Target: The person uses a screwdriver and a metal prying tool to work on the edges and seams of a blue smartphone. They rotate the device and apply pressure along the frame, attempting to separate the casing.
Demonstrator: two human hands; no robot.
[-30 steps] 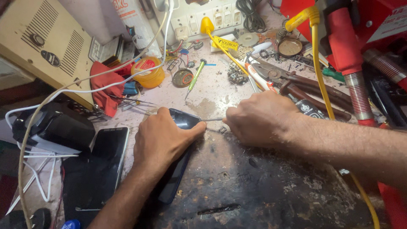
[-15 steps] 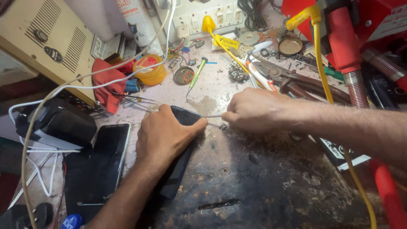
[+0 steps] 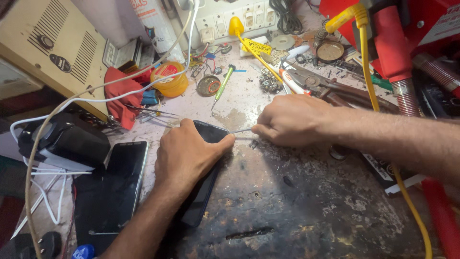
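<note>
1. The fingertips of the right hand [image 3: 292, 120] were pinched shut on a thin metal tool [image 3: 241, 130], most likely tweezers or a fine probe. Its tip pointed left and met the upper right corner of a dark smartphone [image 3: 207, 168].
2. The left hand [image 3: 187, 156] lay palm-down over the phone, fingers spread flat and pressing rather than curled around it; judging by the pose, this pinned the phone so the tool could work at its edge without it sliding.
3. The phone sat near the middle of the scorched, stained workbench [image 3: 297, 211], screen side hidden under the hand. Its long axis ran from lower left, toward the person, up to the upper right, with the worked corner pointing away toward the tool.
4. A second black phone [image 3: 117, 184] lay flat just to the left, apart from the first.
5. Further back lay a green screwdriver [image 3: 222, 85], a yellow solder reel [image 3: 168, 79] and pliers [image 3: 330, 86], well apart from both hands.
</note>
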